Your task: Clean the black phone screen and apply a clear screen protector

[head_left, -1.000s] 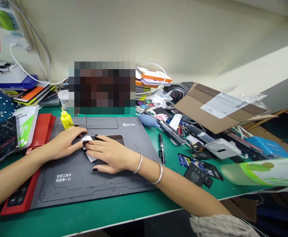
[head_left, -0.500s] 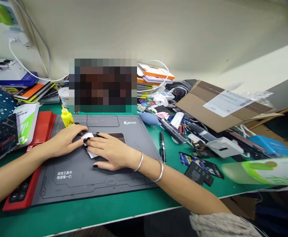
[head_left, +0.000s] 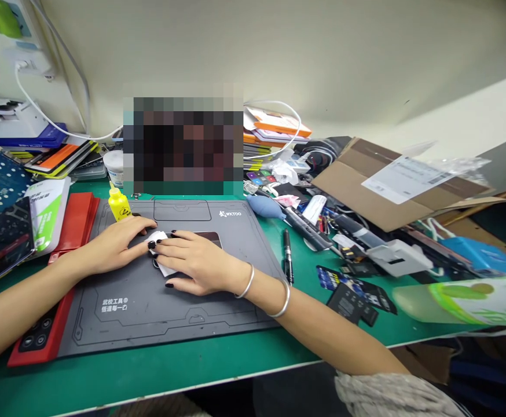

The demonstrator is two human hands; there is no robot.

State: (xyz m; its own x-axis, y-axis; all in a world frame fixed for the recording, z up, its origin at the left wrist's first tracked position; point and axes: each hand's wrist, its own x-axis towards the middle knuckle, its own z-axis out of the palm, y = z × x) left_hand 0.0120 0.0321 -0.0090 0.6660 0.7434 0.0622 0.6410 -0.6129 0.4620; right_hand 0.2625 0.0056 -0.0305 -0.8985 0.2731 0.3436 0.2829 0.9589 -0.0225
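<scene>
Left hand (head_left: 116, 246): open and flat, just beside the white sheet.
Right hand (head_left: 196, 260): resting over that sheet; I cannot tell whether it grips.
White sheet (head_left: 165, 269): under the right hand, on the grey repair mat (head_left: 170, 318), beside a dark glossy panel (head_left: 205, 236).

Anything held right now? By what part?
A white sheet, seemingly pressed, not gripped: the right hand has its fingers across the sheet's middle, and the left hand touches its top edge.
</scene>
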